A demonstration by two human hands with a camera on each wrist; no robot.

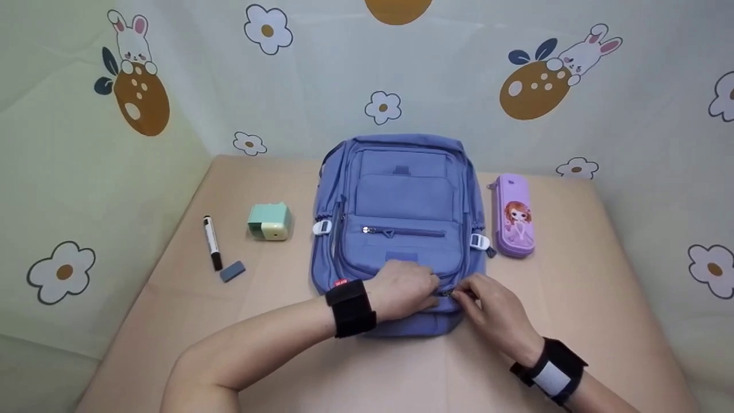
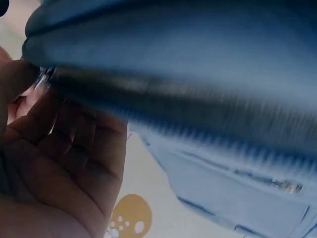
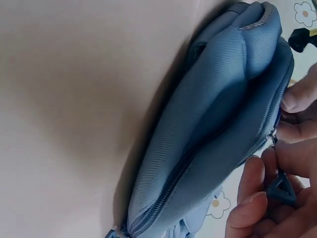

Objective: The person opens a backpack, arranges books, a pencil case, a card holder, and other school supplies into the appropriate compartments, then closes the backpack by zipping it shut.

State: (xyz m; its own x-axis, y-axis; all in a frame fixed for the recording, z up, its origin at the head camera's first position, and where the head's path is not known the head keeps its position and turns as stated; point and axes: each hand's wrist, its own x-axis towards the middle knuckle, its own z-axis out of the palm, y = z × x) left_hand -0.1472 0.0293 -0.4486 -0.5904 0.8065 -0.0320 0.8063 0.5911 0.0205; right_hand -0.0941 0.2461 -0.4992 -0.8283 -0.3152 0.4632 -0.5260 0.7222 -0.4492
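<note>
A blue backpack (image 1: 410, 198) lies on the table with its front pockets facing up. My left hand (image 1: 404, 289) bends over its lower end and grips the fabric edge by a zipper; in the left wrist view the fingers (image 2: 64, 129) lie against this edge. Just to the right, my right hand (image 1: 496, 312) pinches the zipper pull, whose dark triangular tab (image 3: 281, 191) hangs among the fingers in the right wrist view. A gap shows along the zipper teeth (image 2: 198, 136) in the left wrist view. The left palm hides part of the pocket from the head camera.
Right of the backpack lies a purple pencil case (image 1: 516, 215) with a doll picture. To the left are a mint-green box-shaped object (image 1: 269, 221), a black-and-white marker (image 1: 212, 242) and a small grey-blue block (image 1: 233, 271). Patterned cloth (image 1: 321, 74) surrounds the beige table (image 1: 275, 367).
</note>
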